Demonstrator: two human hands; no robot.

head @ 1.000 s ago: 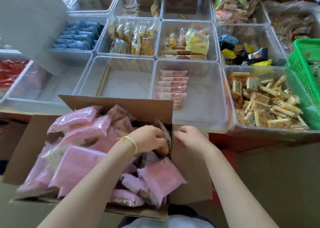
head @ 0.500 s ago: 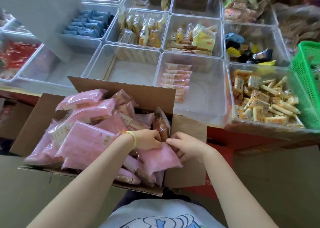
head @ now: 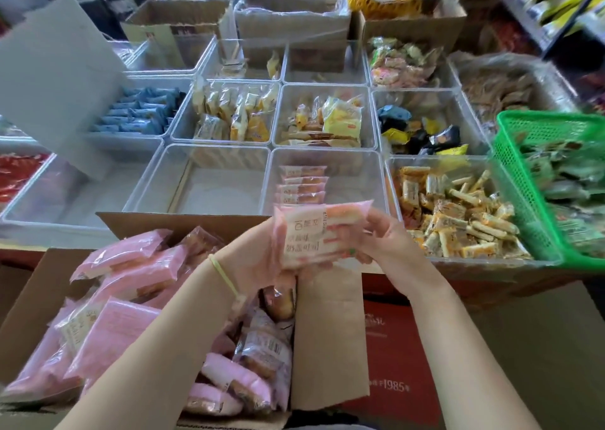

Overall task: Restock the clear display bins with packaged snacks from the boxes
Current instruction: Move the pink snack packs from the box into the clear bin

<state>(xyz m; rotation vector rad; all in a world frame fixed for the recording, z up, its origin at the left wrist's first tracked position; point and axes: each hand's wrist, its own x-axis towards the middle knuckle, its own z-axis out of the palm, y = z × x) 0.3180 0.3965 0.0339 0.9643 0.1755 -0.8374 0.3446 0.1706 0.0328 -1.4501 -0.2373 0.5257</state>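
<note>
at your far left sits the open brown cardboard box (head: pixel 39 298), full of loose pink plastic snack packets (head: pixel 111 334) lying in a heap; that is your supply, so leave it where it is, close under your arms. your left hand (head: pixel 262 259), with a thin yellow-green band on the wrist, curls its fingers round the left edge of a small stack of pink and white printed snack packets (head: pixel 311 233), lifted clear of the box and held label-up. your right hand (head: pixel 379 233) grips the stack's right edge, thumb on top and fingers wrapped behind, so both hands hold the stack between them. how many packets are in it you cannot tell from here. keep them squared up before you move, since the slick wrappers will likely slide apart if the grip loosens. straight ahead, just beyond the stack, is the clear plastic display bin (head: pixel 370 174) with a neat overlapping row of matching pink packets (head: pixel 302 184) along its left side. judging by that row, carry the stack forward over the box flap, lower it in beside or in front of the row, labels facing up the same way. to the right, the neighbouring clear bin of yellow wafer stick packets (head: pixel 458 220) is well filled; keep clear of it.
</note>
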